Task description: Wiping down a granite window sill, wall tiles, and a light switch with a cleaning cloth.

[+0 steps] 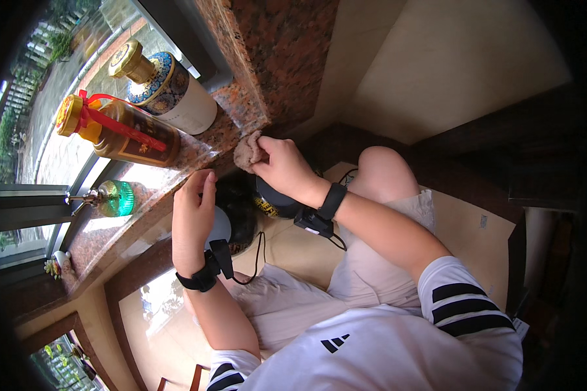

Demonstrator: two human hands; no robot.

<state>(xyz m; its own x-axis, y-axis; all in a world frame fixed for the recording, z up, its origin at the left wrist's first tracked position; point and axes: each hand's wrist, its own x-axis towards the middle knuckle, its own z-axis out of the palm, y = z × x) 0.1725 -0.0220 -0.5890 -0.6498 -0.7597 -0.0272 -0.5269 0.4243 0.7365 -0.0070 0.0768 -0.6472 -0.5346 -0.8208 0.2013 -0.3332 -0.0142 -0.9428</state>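
My right hand (284, 169) grips a crumpled brown cloth (247, 152) between thumb and fingers, against the edge of a speckled reddish stone sill (235, 107). Beside the sill's front edge is my left hand (192, 212). Its fingers are curled in toward the thumb, with nothing visible in them. Nearest to it on the sill stands a brown glass bottle (140, 140) with a gold cap and red ribbon. Next to that is a white bottle (182, 104) with a blue and gold patterned shoulder and gold stopper.
Farther left on the sill are a green glass spray bottle (116, 198) and a small white pot (63, 260) with a plant. A window (29, 189) runs behind them. Dark round objects (238, 208) lie below the sill, between my arms. A pale wall (463, 58) rises at the right.
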